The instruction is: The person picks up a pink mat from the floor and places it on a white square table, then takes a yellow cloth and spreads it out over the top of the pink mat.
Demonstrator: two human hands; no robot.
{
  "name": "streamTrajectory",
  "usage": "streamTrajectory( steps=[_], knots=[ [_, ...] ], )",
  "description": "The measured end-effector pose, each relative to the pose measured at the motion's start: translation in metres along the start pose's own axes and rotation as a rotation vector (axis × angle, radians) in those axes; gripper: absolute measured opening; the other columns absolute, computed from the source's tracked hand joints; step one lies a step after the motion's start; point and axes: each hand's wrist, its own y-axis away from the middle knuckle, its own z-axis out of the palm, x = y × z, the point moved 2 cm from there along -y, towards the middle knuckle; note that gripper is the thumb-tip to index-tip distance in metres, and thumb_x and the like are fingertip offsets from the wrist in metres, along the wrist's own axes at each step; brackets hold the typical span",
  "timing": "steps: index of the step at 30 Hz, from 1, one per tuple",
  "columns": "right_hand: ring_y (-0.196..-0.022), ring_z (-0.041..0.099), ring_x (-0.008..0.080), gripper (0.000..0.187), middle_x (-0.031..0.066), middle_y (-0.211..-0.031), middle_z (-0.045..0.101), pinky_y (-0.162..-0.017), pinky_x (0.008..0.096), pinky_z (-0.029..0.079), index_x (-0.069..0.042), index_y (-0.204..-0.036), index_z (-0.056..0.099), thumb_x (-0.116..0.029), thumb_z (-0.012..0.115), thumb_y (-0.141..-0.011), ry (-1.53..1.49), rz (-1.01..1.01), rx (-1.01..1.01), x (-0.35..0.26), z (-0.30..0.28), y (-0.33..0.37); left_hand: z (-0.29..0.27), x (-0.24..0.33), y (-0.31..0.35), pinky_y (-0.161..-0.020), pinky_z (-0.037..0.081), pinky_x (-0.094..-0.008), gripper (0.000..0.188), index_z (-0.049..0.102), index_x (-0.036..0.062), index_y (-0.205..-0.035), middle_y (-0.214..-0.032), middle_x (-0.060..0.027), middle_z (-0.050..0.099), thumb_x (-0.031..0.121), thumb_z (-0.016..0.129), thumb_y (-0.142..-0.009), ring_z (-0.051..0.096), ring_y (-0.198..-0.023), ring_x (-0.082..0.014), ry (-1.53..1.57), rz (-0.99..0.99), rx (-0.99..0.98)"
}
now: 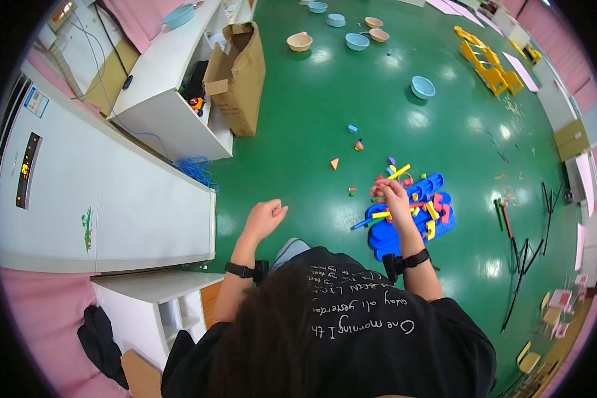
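A person's right hand reached down over a blue plastic tray strewn with red, yellow and green toy pieces on the green floor, its fingers curled on something too small to tell, while the left hand hung loosely closed, empty, above bare floor beside a white cabinet

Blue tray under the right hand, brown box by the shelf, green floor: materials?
Blue moulded tray: likely plastic, uniform saturated colour with rounded ridges. Brown open box: corrugated cardboard, matte, folded flaps. Green floor: glossy, probably vinyl or coated, mirrors the ceiling lights.
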Motion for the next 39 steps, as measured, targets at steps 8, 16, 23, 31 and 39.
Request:
streamTrajectory(
  steps=[8, 16, 23, 31, 39],
  knots=[
    [-0.083, 0.063, 0.0132, 0.018, 0.0048, -0.092, 0.064, -0.07, 0.0253, 0.047, -0.005, -0.103, 0.056, -0.017, 0.048, -0.092, 0.101, 0.055, -0.124, -0.029, 0.037, -0.182, -0.033, -0.114, -0.132, -0.046, 0.029, -0.0357, 0.037, 0.037, 0.002, -0.062, -0.052, -0.0113, 0.034, 0.02, 0.062, -0.082, 0.032, -0.047, -0.0223, 0.046, -0.136, 0.098],
    [-0.084, 0.062, 0.0128, 0.018, 0.0036, -0.093, 0.064, -0.071, 0.0246, 0.046, -0.005, -0.103, 0.057, -0.017, 0.049, -0.093, 0.069, -0.092, -0.039, -0.113, 0.073, -0.349, -0.09, -0.104, -0.347, -0.046, 0.032, -0.0368, 0.036, 0.037, 0.002, -0.063, -0.052, -0.0132, 0.037, 0.021, 0.061, -0.082, 0.037, -0.047, -0.0262, 0.025, -0.063, 0.026],
    [-0.083, 0.062, 0.0136, 0.019, 0.0043, -0.094, 0.064, -0.071, 0.026, 0.047, -0.004, -0.105, 0.057, -0.017, 0.049, -0.093, 0.111, 0.027, -0.062, -0.112, 0.05, -0.465, -0.081, -0.099, -0.516, -0.05, 0.034, -0.0407, 0.032, 0.039, 0.0026, -0.066, -0.058, -0.014, 0.043, 0.021, 0.06, -0.082, 0.045, -0.054, -0.0317, -0.014, 0.068, -0.113],
    [-0.082, 0.063, 0.0138, 0.016, 0.0045, -0.091, 0.065, -0.069, 0.0271, 0.047, -0.006, -0.1, 0.058, -0.017, 0.048, -0.092, 0.055, 0.043, 0.09, -0.166, 0.035, -0.644, -0.101, -0.129, -0.641, -0.065, 0.04, -0.0396, 0.027, 0.041, 0.0023, -0.07, -0.071, -0.0126, 0.048, 0.015, 0.062, -0.08, 0.049, -0.074, -0.0312, 0.004, 0.022, 0.004],
    [-0.084, 0.062, 0.0143, 0.017, 0.0053, -0.093, 0.065, -0.072, 0.0272, 0.047, -0.006, -0.101, 0.058, -0.018, 0.047, -0.093, 0.087, 0.04, -0.169, -0.205, 0.094, -0.767, -0.133, -0.208, -0.715, -0.09, 0.037, -0.0408, 0.019, 0.055, 0.0061, -0.093, -0.102, -0.0136, 0.052, 0.011, 0.062, -0.077, 0.045, -0.105, -0.0333, -0.139, -0.088, 0.321]
  ],
)
